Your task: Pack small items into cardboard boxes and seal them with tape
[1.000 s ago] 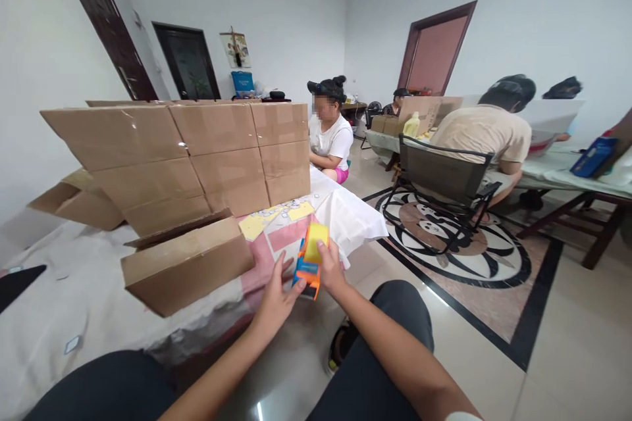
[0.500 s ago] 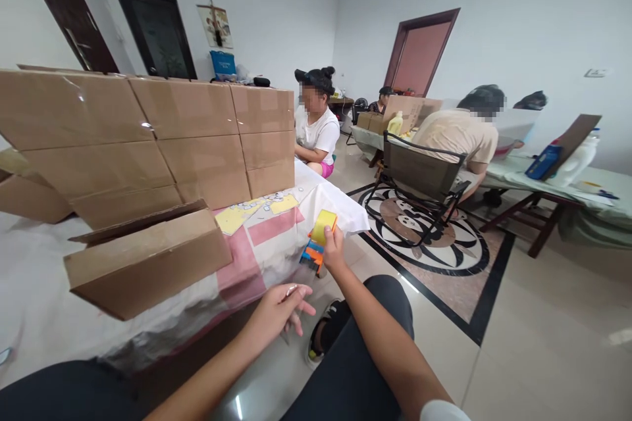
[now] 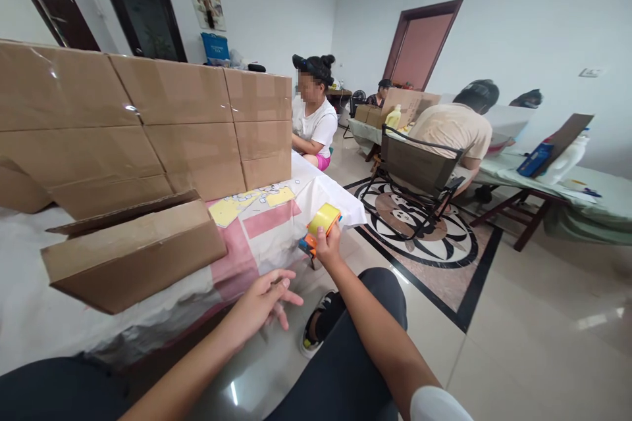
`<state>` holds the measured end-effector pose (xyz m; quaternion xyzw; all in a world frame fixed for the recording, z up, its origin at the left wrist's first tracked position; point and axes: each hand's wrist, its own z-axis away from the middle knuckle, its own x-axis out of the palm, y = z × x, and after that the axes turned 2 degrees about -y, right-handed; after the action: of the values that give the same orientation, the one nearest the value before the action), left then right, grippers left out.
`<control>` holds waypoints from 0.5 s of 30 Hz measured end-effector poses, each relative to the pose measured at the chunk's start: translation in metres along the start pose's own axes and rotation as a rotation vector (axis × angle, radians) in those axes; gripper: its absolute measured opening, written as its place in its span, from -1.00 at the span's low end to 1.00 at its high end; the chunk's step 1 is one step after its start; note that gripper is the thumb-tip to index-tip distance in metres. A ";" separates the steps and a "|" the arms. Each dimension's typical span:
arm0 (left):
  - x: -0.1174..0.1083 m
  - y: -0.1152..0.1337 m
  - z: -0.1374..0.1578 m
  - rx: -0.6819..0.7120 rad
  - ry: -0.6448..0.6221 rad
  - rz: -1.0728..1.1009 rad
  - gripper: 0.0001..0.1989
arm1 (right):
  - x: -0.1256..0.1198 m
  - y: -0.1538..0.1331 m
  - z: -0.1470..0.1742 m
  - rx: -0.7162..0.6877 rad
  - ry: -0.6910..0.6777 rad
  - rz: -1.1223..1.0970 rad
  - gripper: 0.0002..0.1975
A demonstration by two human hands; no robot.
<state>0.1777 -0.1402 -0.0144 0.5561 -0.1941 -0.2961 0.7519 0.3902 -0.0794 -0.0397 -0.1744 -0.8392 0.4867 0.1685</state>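
Past the table's near corner, my right hand (image 3: 329,247) is closed around a tape dispenser (image 3: 308,245) with blue and orange parts. Its roll of yellow tape (image 3: 323,218) faces up and left, and part of the frame is hidden by my fingers. My left hand (image 3: 270,299) hovers in front of the table edge with its fingers spread and holds nothing. To its left, a cardboard box (image 3: 143,256) lies on the patterned tablecloth (image 3: 234,270), one flap standing up along its top.
Stacked, taped cardboard boxes (image 3: 187,151) form a wall along the table. Behind them sits a person in a white top (image 3: 320,122). Another person in a beige shirt (image 3: 447,131) is on a folding chair (image 3: 415,171) at right. A green-covered table (image 3: 592,204) holds bottles.
The tape dispenser has turned in my right hand, so the yellow roll shows more broadly. My left hand has shifted slightly up and left, fingers more spread. The view has tilted slightly.
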 end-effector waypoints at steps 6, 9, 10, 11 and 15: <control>-0.006 -0.029 -0.016 0.128 0.096 -0.127 -0.58 | 0.025 -0.022 0.010 0.210 0.058 -0.230 -0.50; -0.004 -0.034 -0.017 0.192 0.108 -0.162 -0.60 | 0.029 -0.032 0.011 0.375 0.099 -0.457 -0.56; -0.002 -0.032 -0.015 0.193 0.099 -0.159 -0.61 | 0.027 -0.033 0.010 0.378 0.114 -0.466 -0.56; 0.000 -0.029 -0.013 0.181 0.091 -0.149 -0.61 | 0.022 -0.033 0.008 0.347 0.128 -0.429 -0.56; 0.011 -0.009 -0.001 0.037 0.044 -0.038 -0.53 | 0.001 -0.028 0.003 0.212 0.118 -0.230 -0.63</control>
<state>0.1844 -0.1487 -0.0235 0.5800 -0.1725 -0.2944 0.7397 0.3847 -0.0943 -0.0160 -0.0867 -0.7863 0.5389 0.2896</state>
